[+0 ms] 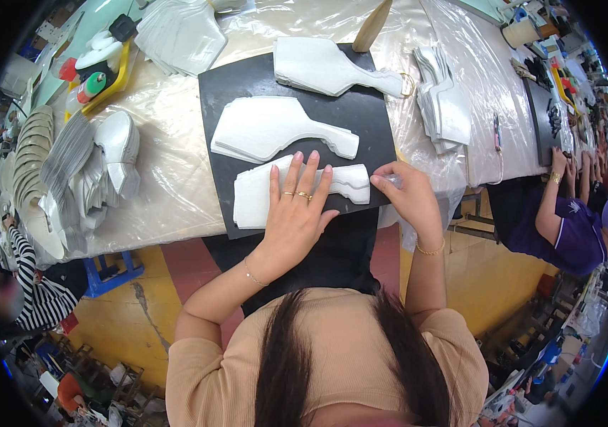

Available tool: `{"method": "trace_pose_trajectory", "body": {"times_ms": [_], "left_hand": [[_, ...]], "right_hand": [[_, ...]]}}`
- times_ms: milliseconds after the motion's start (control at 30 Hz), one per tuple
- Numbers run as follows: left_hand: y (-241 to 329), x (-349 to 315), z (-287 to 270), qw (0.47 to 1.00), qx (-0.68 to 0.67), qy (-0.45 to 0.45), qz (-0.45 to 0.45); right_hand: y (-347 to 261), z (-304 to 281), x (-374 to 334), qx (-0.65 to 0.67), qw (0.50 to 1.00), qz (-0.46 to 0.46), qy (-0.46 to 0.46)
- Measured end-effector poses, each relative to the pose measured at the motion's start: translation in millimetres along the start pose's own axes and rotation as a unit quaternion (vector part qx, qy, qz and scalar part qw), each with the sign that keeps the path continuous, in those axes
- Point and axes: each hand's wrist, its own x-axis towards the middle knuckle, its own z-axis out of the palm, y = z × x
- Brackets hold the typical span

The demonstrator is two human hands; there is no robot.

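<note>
Resting flat with fingers spread, a person's left hand [295, 206] lies over the nearest white stack [251, 193], at six o'clock on a black mat [373, 117]; it grasps nothing. The right hand [413, 196], at four o'clock, brings bent thumb and forefinger together at the stack's narrow end; whether they pinch a layer cannot be told. The flat, long-necked pieces point their necks toward three o'clock, their layers slightly out of line near the narrow end.

A middle stack [265, 124] of similar shape sits at the mat's centre, and a far stack [311, 64] at twelve, its neck reaching past the mat's edge. A pointed wooden tool [373, 27] stands out at one o'clock.

Around the mat, a plastic-covered table [169, 206] holds a folded white bundle [443, 99] at two o'clock, fanned white sheets [182, 35] at eleven, a yellow tray [123, 71] of bottles at ten and curved pieces [32, 153] at nine. A co-worker in purple [567, 224] appears at four o'clock.
</note>
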Motion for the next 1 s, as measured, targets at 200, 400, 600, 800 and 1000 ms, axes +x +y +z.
{"method": "trace_pose_trajectory", "body": {"times_ms": [200, 400, 600, 800, 1000], "left_hand": [[-12.9, 11.4, 5.2, 0.999, -0.038, -0.010, 0.028], [-14.3, 11.8, 3.2, 0.997, -0.045, 0.027, 0.065], [4.3, -8.6, 3.4, 0.998, -0.037, 0.026, 0.038], [7.4, -19.1, 13.6, 0.999, 0.028, 0.016, 0.037], [6.6, -23.4, 16.0, 0.998, 0.037, 0.007, 0.047]], "right_hand": [[-5.9, -3.4, -5.9, 0.018, 0.998, 0.023, -0.047], [-10.9, -7.9, -15.8, 0.011, 1.000, 0.013, 0.009], [-25.7, 17.7, -4.7, 0.030, 0.998, -0.035, 0.035], [-32.1, 44.1, 6.5, -0.077, 0.996, -0.050, 0.011], [-26.0, 39.0, 13.3, -0.074, 0.996, -0.040, -0.018]]}}
